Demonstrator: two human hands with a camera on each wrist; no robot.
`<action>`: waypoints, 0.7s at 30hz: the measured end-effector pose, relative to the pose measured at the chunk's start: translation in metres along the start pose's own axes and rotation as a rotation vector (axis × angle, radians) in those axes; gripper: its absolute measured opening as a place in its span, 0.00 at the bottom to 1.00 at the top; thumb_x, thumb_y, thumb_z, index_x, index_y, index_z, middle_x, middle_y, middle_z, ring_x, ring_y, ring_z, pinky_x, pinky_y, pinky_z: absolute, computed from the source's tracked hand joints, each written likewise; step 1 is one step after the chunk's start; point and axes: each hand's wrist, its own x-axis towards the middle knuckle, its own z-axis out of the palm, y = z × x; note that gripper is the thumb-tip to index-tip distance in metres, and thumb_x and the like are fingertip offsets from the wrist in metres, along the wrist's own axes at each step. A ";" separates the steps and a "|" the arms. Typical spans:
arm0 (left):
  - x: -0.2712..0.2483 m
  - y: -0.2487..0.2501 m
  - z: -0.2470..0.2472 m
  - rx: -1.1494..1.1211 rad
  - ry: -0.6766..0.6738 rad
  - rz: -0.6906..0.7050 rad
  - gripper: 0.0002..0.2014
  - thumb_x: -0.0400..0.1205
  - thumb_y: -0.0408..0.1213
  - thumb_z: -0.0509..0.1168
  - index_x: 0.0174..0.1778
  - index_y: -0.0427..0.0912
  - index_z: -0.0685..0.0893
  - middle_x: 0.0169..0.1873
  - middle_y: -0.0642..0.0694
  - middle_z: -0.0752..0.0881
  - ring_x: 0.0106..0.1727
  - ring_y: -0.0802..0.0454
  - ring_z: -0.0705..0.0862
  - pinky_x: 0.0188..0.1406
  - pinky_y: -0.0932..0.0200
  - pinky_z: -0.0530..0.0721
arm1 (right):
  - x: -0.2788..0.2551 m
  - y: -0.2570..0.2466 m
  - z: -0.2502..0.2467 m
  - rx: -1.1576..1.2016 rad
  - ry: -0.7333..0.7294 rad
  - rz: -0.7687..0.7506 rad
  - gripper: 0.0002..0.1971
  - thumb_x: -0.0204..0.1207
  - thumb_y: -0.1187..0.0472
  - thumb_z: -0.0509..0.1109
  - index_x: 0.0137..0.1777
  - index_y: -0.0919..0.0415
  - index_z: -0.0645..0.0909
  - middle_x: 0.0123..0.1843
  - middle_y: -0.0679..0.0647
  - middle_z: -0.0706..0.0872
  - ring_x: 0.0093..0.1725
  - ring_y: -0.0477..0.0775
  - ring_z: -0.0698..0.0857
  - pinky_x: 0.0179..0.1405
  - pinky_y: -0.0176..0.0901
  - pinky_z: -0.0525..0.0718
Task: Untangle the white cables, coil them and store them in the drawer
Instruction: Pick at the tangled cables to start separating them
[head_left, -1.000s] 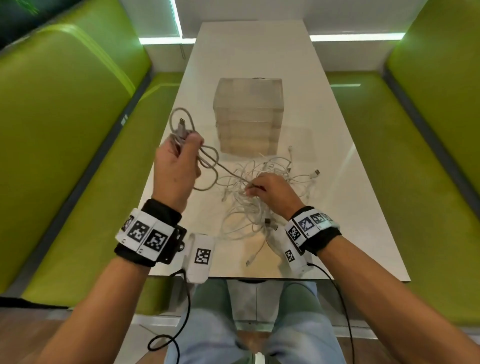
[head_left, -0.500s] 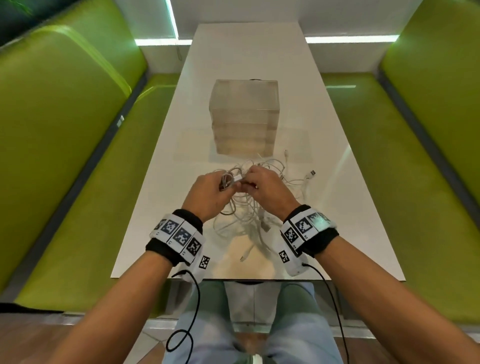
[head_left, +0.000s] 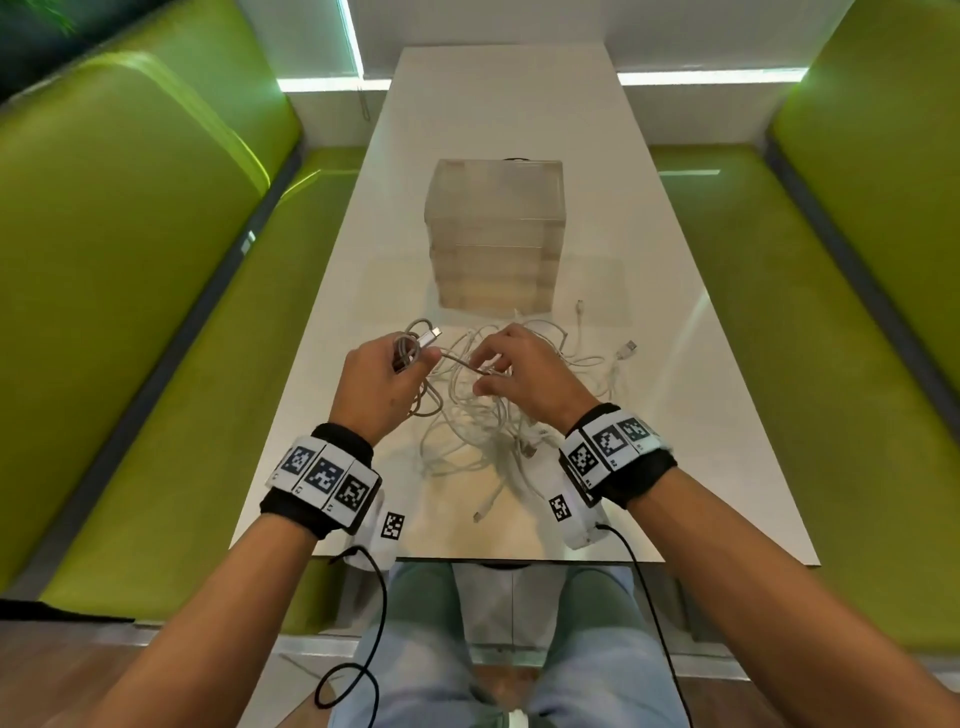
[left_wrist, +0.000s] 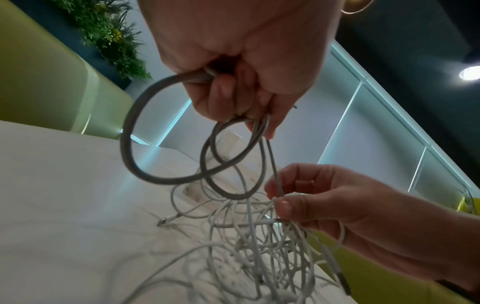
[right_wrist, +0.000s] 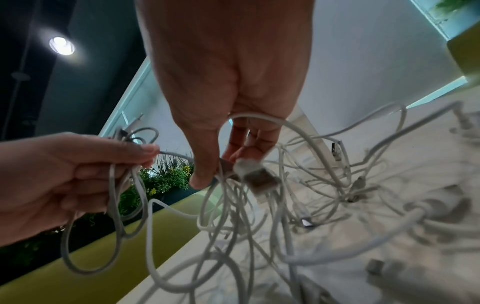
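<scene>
My left hand is gripping grey braided cable loops, plug pointing toward the clear plastic drawer box; my right hand is pinching its strand above the white tangled cables.

I had two hands at work: my left hand and my right hand. One worktop lay before me, with one clear drawer unit standing on it at twelve o'clock from my hands. One tangled heap of white cables lay on it; how many cables it held I could not tell. One grey braided cable hung in three loops from my left fingers. Two green benches flanked the worktop, one at nine o'clock and one at three o'clock.
</scene>
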 end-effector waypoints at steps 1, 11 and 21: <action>0.001 0.000 0.000 -0.009 0.002 -0.009 0.18 0.80 0.46 0.69 0.37 0.32 0.81 0.23 0.49 0.74 0.26 0.51 0.69 0.29 0.55 0.69 | 0.000 0.000 -0.001 0.003 -0.006 0.011 0.11 0.68 0.63 0.78 0.49 0.56 0.84 0.51 0.49 0.76 0.48 0.45 0.79 0.40 0.23 0.71; 0.001 -0.005 -0.005 -0.086 0.011 -0.122 0.20 0.79 0.44 0.71 0.25 0.45 0.70 0.20 0.51 0.68 0.25 0.51 0.65 0.27 0.56 0.64 | -0.005 0.007 -0.006 0.228 0.008 0.060 0.08 0.71 0.64 0.76 0.48 0.55 0.86 0.35 0.49 0.80 0.34 0.43 0.79 0.35 0.27 0.79; 0.003 -0.002 -0.020 -0.276 0.069 -0.083 0.17 0.77 0.45 0.73 0.35 0.34 0.79 0.24 0.49 0.70 0.29 0.50 0.67 0.32 0.51 0.68 | -0.001 0.028 -0.014 0.074 0.082 0.059 0.07 0.75 0.66 0.71 0.52 0.57 0.83 0.45 0.51 0.80 0.38 0.45 0.80 0.38 0.34 0.80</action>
